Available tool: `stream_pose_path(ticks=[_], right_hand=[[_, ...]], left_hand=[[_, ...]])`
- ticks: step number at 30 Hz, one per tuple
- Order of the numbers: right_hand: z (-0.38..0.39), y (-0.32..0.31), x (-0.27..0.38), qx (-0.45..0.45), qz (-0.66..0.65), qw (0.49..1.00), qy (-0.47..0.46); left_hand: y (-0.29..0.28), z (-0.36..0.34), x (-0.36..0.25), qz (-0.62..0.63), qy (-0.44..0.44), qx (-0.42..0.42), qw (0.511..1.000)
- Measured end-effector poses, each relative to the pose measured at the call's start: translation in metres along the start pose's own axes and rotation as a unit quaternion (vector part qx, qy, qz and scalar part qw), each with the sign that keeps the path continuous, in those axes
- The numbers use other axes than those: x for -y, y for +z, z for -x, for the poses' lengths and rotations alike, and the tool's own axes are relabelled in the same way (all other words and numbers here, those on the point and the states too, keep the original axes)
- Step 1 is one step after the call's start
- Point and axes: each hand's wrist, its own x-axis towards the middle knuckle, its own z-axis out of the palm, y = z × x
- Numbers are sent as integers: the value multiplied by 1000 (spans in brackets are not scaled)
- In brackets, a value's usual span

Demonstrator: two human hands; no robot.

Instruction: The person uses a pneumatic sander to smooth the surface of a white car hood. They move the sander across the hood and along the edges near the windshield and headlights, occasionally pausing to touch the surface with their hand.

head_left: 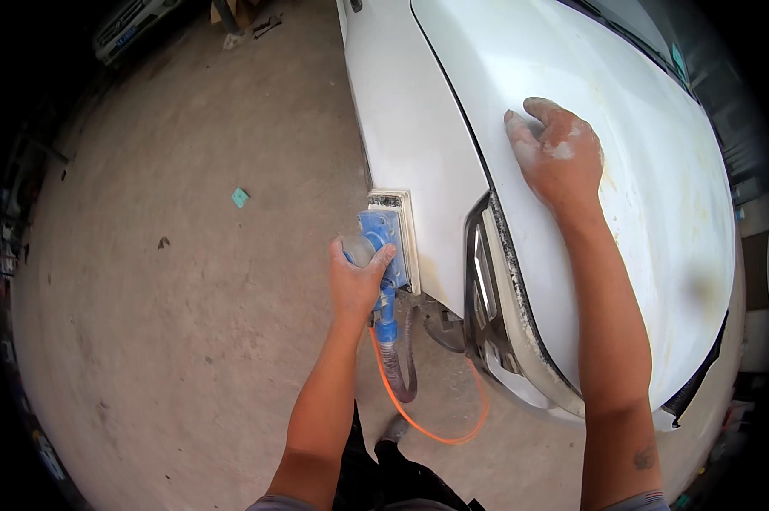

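My left hand (pixel 356 277) is wrapped around the grip of a blue sander (pixel 383 234). Its wide pad (pixel 411 243) is held upright against the side of a white car fender (pixel 418 128), close to the headlight (pixel 487 298). On the white hood (pixel 648 213) rests my right hand (pixel 563 153), dusted with white powder. Thumb and forefinger are a little apart with nothing seen between them; the other fingers are mostly hidden. Yellowish patches and a dark smudge mark the hood's paint.
From the sander hang a grey corrugated hose (pixel 397 375) and a thin orange air line (pixel 427 433) that loops by my feet. A green scrap (pixel 240 198) lies on the concrete floor (pixel 189 298). Another vehicle (pixel 133 30) stands at the far left.
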Motion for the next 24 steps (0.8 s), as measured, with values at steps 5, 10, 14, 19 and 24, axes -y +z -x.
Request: stream_pose_path(ticks=[5,10,14,19,24], right_hand=[[-9,-1,1,-9,-14,1000,-12],[-7,1,-15,-22,-4,1000,-15],[-7,-4,-8,-8,-7,1000,-11],[-22,-8,-9,-42,-9,998,-40],[-22,-10,-8,-28,-3,999,-27]], left_hand=[[-13,-75,-45,37,-12,15,999],[3,-19,-37,-65,14,13,998],[13,12,0,12,16,-6,1000],[-10,-79,-61,26,10,4,1000],[-5,-67,-46,-40,30,-28,998]])
